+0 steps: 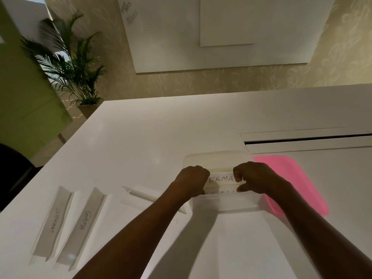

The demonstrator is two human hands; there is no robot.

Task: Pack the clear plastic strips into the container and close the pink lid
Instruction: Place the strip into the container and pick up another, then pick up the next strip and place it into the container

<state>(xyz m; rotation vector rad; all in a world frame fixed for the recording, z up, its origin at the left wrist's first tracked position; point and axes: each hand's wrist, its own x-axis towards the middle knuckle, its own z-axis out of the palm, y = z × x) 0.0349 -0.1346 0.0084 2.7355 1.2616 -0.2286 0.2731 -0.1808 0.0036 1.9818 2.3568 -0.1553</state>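
Container [227,204], lettered strips [220,179] inside, perhaps two, pink lid [291,178] beside

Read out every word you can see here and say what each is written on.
"GAMA": second strip from the left on the table.
"ERMA": held strip, pinched by the left hand and the right hand at the container; its ends are covered.
Leftmost strip: blurred, perhaps ends "PHANT".
Lower strip in the container: cut off, unreadable.
Whiteboard scribbles: too faint.
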